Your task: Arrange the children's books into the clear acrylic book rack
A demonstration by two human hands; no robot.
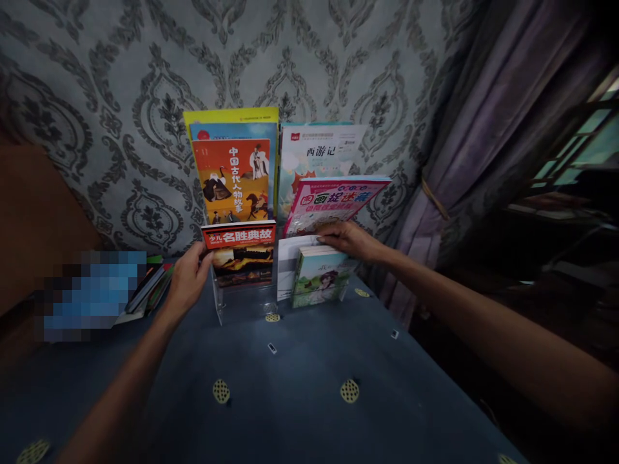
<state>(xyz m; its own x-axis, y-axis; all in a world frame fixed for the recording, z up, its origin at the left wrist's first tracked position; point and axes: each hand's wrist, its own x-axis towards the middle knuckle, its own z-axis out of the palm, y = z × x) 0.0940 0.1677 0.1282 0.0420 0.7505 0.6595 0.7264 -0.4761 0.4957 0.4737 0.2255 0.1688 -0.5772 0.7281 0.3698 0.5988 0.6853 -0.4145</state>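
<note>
A pale-covered book (286, 274) stands low in the right column of a clear display stand (218, 303), partly hidden behind a green illustrated book (322, 283). My right hand (355, 241) reaches in from the right, its thumb and fingers closed narrowly on the pale-covered book's top edge. I judge that the step in hand is settling this book in its place; the next move seems to call for a light pinch and an even alignment, without pushing the green illustrated book forward.

Just behind my right hand, a pink picture-puzzle book (336, 201) leans at a tilt, and above it rises a white book titled 西游记 (322, 151).

In the left column, my left hand (188, 274) is at the left edge of a red-and-black book titled 名胜典故 (244, 258), fingers partly curled; I cannot tell whether it grips the book or only steadies it. Behind that stand an orange book of historical figures (235, 183) and a taller yellow-edged book (232, 116).

The stand rests on a blue-covered tabletop (290, 406) against patterned wallpaper (285, 38). More books (152, 287) lie to the left; a purple curtain (464, 161) hangs to the right.
</note>
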